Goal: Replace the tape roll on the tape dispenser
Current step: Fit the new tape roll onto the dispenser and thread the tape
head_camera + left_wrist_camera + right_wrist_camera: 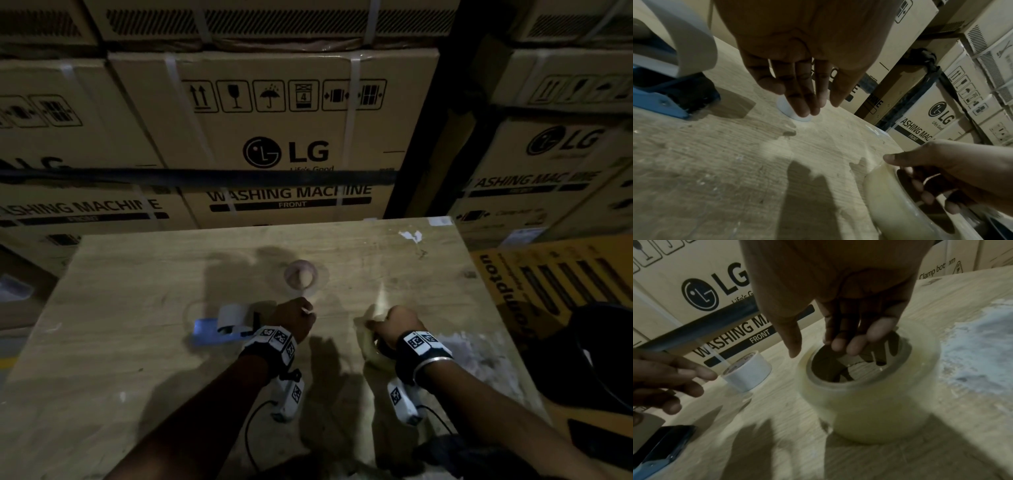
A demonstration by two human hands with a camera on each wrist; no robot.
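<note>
A blue tape dispenser (212, 330) lies on the wooden table (137, 359), with a pale grey curved part (692, 35) on top of it. My left hand (301, 313) hovers just right of it, fingers (803, 104) straight and together, holding nothing that I can see. Beyond the fingertips stands a small white roll (301, 274). My right hand (394, 322) grips a large yellowish clear tape roll (869, 399) standing on the table. Its fingers (851, 344) reach into the core and the thumb (891, 157) lies on the outer edge.
Stacked LG washing machine cartons (274, 144) form a wall behind the table's far edge. A yellow and black carton (548, 284) and a dark round object (603, 349) sit to the right. A white powdery patch (982, 345) marks the table near the large roll.
</note>
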